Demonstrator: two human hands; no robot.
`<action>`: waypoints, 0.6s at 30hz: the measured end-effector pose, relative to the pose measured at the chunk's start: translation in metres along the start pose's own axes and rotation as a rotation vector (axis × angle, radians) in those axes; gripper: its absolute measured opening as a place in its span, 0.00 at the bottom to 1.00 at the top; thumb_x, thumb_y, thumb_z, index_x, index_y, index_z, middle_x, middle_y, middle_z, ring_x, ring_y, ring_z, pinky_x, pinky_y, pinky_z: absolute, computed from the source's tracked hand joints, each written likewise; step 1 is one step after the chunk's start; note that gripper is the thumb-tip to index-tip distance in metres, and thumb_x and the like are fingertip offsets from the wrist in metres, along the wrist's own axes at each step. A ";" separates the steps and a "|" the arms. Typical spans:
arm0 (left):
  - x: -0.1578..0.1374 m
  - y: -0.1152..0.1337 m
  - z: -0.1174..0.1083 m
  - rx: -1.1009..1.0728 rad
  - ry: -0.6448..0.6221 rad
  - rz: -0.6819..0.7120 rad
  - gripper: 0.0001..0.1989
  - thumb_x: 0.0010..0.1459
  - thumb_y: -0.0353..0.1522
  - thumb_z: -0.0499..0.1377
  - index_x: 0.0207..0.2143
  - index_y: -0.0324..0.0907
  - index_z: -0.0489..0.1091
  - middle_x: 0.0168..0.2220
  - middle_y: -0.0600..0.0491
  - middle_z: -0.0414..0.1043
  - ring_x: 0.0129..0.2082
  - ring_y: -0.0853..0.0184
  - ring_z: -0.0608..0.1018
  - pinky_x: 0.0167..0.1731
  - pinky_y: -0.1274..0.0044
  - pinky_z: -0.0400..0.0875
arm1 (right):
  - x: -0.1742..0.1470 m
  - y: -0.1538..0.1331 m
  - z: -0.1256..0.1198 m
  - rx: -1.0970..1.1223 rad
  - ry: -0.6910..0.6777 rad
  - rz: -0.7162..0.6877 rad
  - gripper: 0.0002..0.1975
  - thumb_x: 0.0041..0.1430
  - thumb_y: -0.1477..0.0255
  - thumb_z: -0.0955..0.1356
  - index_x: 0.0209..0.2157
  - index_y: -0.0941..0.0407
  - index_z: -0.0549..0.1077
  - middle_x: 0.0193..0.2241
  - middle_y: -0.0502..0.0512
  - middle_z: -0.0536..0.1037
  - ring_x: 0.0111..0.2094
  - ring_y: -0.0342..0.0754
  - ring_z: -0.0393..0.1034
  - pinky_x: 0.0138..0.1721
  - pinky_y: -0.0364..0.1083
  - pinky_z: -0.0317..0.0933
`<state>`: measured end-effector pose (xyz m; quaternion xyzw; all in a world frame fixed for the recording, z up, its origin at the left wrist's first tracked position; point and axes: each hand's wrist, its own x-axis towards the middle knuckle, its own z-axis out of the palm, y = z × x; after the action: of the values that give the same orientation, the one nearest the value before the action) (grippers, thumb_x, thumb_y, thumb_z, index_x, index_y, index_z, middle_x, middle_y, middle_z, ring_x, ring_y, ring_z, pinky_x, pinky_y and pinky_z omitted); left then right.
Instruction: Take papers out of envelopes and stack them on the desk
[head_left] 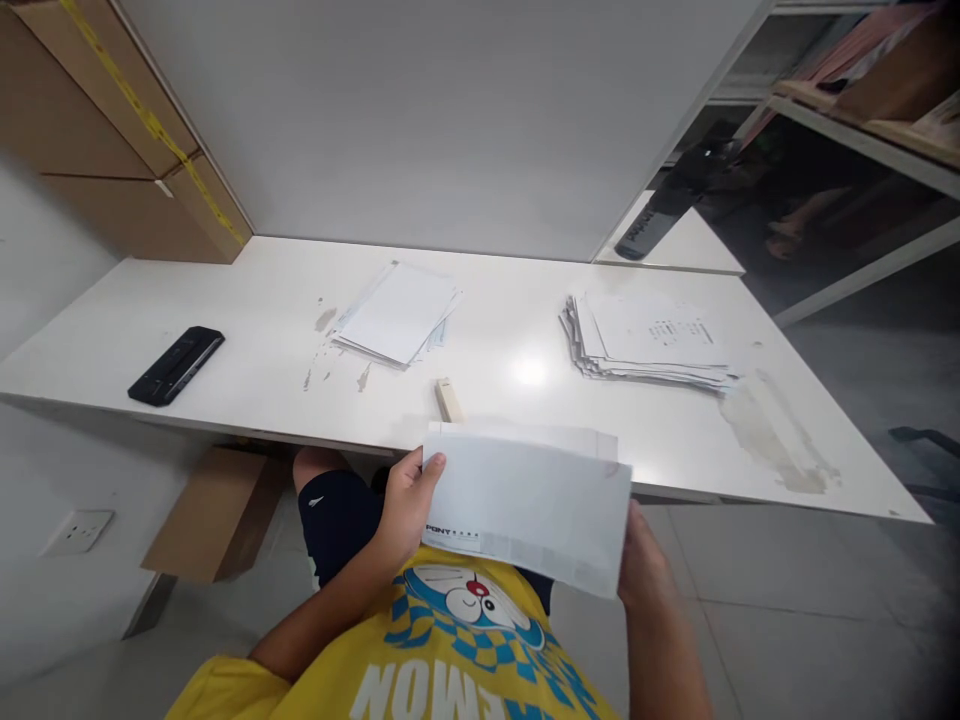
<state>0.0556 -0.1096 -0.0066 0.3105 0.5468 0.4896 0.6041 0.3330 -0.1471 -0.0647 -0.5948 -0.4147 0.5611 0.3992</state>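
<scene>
Above my lap, at the table's front edge, I hold a few white paper sheets point(525, 500) with small print along the lower edge. My left hand point(409, 495) pinches their left side, thumb on top. At the right side my right hand point(645, 560) grips the sheets, its fingers mostly hidden behind them. Just beyond the sheets lies a small cream-coloured block point(448, 399) whose kind I cannot make out. Farther back is a small stack of papers point(397, 312). To the right sits a thicker, uneven stack of printed papers point(645, 335).
The white table point(510, 300) has worn patches and backs onto a grey panel point(450, 120). A black device point(177, 366) lies at the left. Cardboard boxes point(97, 140) stand back left, another box point(214, 510) below. A dark bottle point(652, 220) leans or lies back right, beside a shelf point(862, 120).
</scene>
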 end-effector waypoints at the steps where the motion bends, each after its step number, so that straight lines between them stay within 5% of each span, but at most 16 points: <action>1: 0.000 0.000 -0.002 -0.010 -0.011 -0.009 0.25 0.52 0.49 0.65 0.43 0.38 0.77 0.33 0.50 0.78 0.32 0.63 0.77 0.31 0.76 0.71 | -0.002 -0.007 0.003 0.059 -0.016 0.020 0.42 0.50 0.35 0.60 0.55 0.50 0.73 0.43 0.62 0.81 0.48 0.65 0.74 0.43 0.59 0.70; 8: -0.014 0.003 -0.021 -0.045 -0.028 -0.049 0.43 0.53 0.44 0.66 0.67 0.47 0.54 0.49 0.47 0.77 0.44 0.58 0.80 0.41 0.73 0.74 | -0.016 -0.024 0.025 0.203 -0.078 0.262 0.29 0.41 0.53 0.78 0.43 0.55 0.77 0.43 0.62 0.81 0.42 0.62 0.77 0.38 0.53 0.71; 13: -0.023 -0.023 -0.042 0.039 -0.124 -0.117 0.32 0.54 0.45 0.65 0.58 0.41 0.68 0.48 0.44 0.78 0.46 0.53 0.79 0.42 0.70 0.74 | -0.030 -0.009 0.030 0.161 -0.055 0.351 0.31 0.41 0.53 0.78 0.43 0.58 0.77 0.43 0.64 0.81 0.42 0.62 0.77 0.40 0.54 0.71; 18: -0.009 -0.043 -0.038 0.118 -0.141 -0.010 0.25 0.56 0.45 0.62 0.52 0.41 0.71 0.50 0.45 0.77 0.47 0.56 0.78 0.46 0.70 0.72 | -0.004 -0.030 0.027 0.072 0.068 0.187 0.33 0.41 0.53 0.77 0.48 0.56 0.76 0.43 0.62 0.81 0.43 0.64 0.76 0.39 0.56 0.72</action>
<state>0.0301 -0.1381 -0.0504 0.3766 0.5324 0.4303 0.6241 0.3047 -0.1406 -0.0360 -0.6350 -0.3229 0.5900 0.3800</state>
